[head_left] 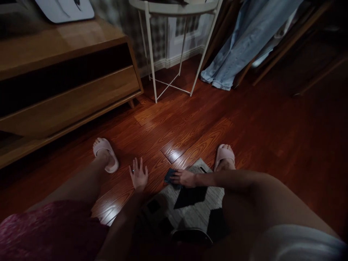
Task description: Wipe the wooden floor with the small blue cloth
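My right hand (187, 178) holds a small dark teal cloth (169, 175) down, its fingers over it. The cloth lies at the edge of a grey and black patterned rug (191, 212), partly on the wooden floor (160, 125). To the left, my left hand (139, 177) is open with fingers spread and a ring on one of them. Nothing is in it. It is over the bare floorboards; whether the palm touches them I cannot tell.
My feet in pink slippers (111, 159) stand either side. A wooden cabinet (67, 96) fills the left. Ahead stands a white metal side table (152, 61). Blue jeans (231, 61) hang to the floor beside wooden legs at the right. The lower rug is in shadow.
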The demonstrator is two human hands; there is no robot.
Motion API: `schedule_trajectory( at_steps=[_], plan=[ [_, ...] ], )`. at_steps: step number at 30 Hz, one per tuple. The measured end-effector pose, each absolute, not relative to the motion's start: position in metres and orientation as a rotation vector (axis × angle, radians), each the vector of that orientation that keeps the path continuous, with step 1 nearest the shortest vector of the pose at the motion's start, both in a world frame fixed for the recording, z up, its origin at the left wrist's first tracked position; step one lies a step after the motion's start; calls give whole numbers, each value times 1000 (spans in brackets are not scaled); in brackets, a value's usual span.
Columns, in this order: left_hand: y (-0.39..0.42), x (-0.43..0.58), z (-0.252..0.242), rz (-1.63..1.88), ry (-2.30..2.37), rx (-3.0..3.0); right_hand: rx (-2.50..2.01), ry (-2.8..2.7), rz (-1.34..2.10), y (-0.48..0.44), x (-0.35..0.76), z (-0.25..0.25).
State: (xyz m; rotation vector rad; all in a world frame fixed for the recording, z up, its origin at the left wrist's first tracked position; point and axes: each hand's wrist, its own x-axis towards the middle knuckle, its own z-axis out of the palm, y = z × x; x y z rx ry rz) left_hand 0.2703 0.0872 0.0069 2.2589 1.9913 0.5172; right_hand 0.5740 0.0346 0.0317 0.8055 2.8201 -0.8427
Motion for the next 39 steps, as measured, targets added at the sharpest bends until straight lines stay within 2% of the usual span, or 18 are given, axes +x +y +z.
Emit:
schedule_trajectory(
  at_steps=[3,8,12,16,20,24,31,35,39],
  plan=[
    [87,270,7,520,1986,2250,969,2741,-747,57,619,37],
    [87,271,6,500,2009,2261,1645,2377,-448,98,717,49],
    [87,271,6,480,2014,2268,1871,2203,-334,108,727,46],
    [88,270,6,496,2010,2258,1803,2280,-389,92,667,32],
    [88,270,7,510,2006,2262,1365,2615,-549,73,609,23],
    [88,271,7,504,2012,2271,1081,2765,-597,87,614,28],
    [88,272,7,493,2022,2275,1913,2191,-324,139,715,54],
    [87,272,6,512,2005,2250,2067,2007,-241,145,726,55],
    [87,271,5,529,2002,2243,2009,2062,-241,123,673,39]
  ],
)
